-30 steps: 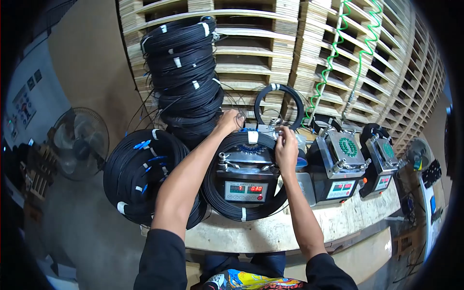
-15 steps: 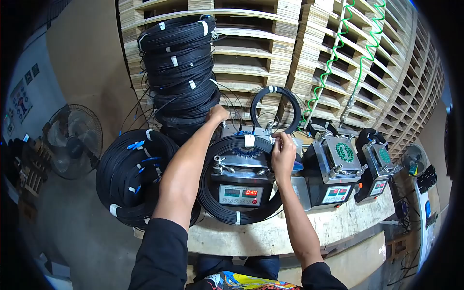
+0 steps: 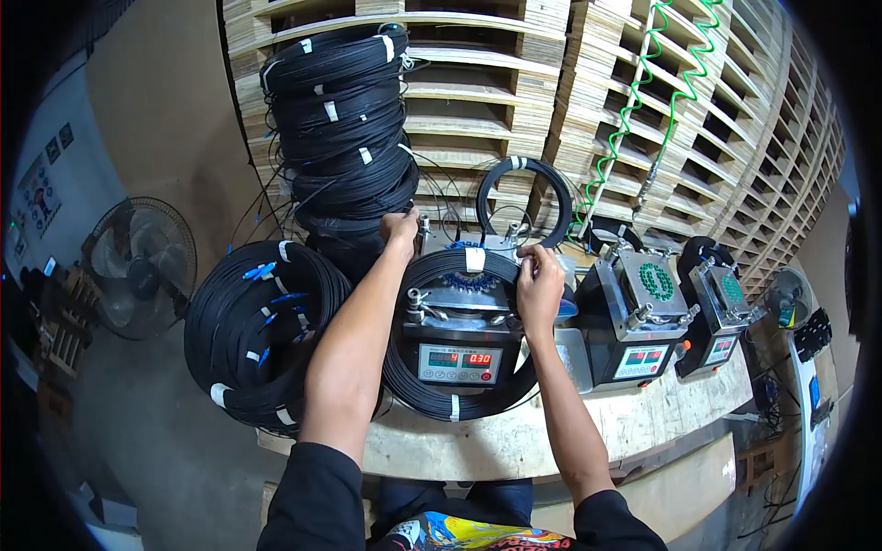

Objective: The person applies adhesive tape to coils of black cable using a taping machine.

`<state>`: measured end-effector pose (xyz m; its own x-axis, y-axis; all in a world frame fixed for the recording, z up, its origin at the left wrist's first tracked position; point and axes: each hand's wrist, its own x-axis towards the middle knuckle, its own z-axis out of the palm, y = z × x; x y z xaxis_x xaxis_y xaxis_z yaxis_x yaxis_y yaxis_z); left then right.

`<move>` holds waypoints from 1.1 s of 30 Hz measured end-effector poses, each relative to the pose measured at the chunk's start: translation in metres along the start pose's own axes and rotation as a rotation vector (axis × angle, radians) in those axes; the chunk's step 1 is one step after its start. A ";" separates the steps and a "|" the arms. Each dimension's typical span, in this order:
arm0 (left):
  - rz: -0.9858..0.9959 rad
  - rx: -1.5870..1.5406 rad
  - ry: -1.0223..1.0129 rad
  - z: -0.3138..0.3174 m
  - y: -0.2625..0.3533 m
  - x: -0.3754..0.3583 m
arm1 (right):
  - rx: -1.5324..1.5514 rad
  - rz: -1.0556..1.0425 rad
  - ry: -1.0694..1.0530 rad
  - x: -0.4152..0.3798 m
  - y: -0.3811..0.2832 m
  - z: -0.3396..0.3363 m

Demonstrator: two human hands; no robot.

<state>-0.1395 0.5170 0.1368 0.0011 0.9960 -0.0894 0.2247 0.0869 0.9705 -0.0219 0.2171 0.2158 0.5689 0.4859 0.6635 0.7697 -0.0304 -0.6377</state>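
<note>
A black cable coil (image 3: 424, 397) with white tape bands hangs around the front of a bench machine (image 3: 459, 329), whose digital display (image 3: 459, 365) is lit. Beyond the machine's rear left post, my left hand (image 3: 400, 230) is closed beside the tall stack of cable coils (image 3: 349, 138); its fingertips are hidden. At the coil's upper right, my right hand (image 3: 540, 280) has thumb and fingers pinched together. What lies between those fingers cannot be made out. Blue connectors (image 3: 469, 245) show at the machine's back.
Another black coil bundle (image 3: 216, 340) with blue connectors lies at left. Two similar machines (image 3: 638, 317) with green-dotted tops stand right on the worktable (image 3: 588, 432). A small coil (image 3: 558, 197) stands behind. Wooden pallets (image 3: 459, 101), green air hoses (image 3: 620, 129) and a fan (image 3: 138, 266) surround the bench.
My left hand has shifted slightly left and down, away from the rear left post. My right hand stays nearly in place, still pinched. The cable coil has barely moved.
</note>
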 end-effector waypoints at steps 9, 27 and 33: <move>-0.075 -0.552 -0.057 -0.009 0.030 -0.039 | 0.004 0.006 0.009 0.001 -0.002 0.000; 0.894 -0.064 0.189 -0.089 0.046 -0.219 | 0.079 -0.019 -0.027 0.000 0.004 -0.003; 1.166 0.434 0.119 -0.112 -0.010 -0.269 | 0.098 -0.096 -0.012 -0.015 0.004 -0.011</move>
<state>-0.2509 0.2502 0.1757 0.3324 0.4728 0.8161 0.4519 -0.8393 0.3022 -0.0243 0.2000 0.2082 0.4903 0.4933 0.7185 0.7879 0.1016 -0.6073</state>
